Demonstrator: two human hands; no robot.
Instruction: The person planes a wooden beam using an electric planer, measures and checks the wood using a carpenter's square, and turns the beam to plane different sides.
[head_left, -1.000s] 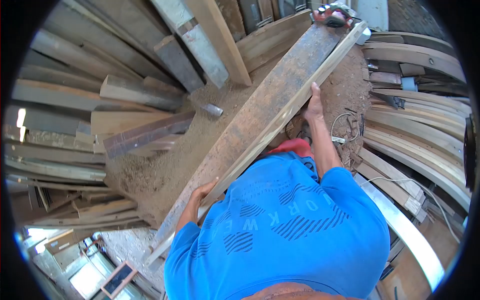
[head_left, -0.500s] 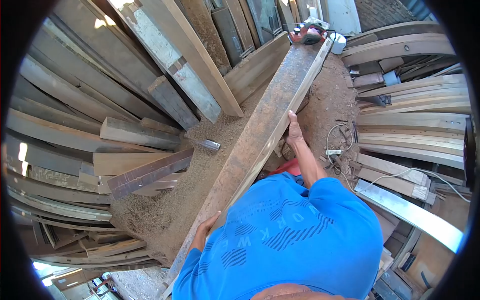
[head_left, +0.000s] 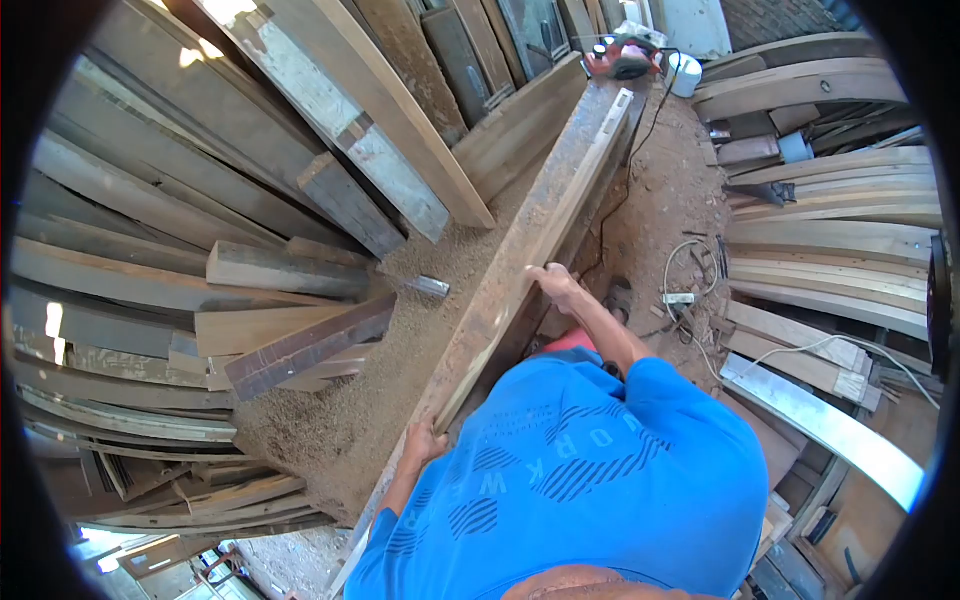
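Note:
A long narrow wood strip (head_left: pixel 572 190) lies lengthwise on a wide worn beam (head_left: pixel 500 262) that runs diagonally past my body. Near the lower part of the strip, my left hand (head_left: pixel 424 441) is closed on it. My right hand (head_left: pixel 550 282) grips the strip around its middle, with the thumb side over the top. At the beam's far end rests a red power tool (head_left: pixel 624 60), beside a white cylindrical container (head_left: pixel 684 76).
Stacked boards (head_left: pixel 130 230) fill the left side, and more planks (head_left: pixel 830 240) lie on the right. Sawdust (head_left: pixel 340 430) covers the ground left of the beam. A dark cord (head_left: pixel 625 195) and a coiled pale cable (head_left: pixel 690 268) lie on the right.
The strip has shifted left onto the beam's top, and its far end has come nearer to me. My right hand has moved left and closer with it; both hands keep hold.

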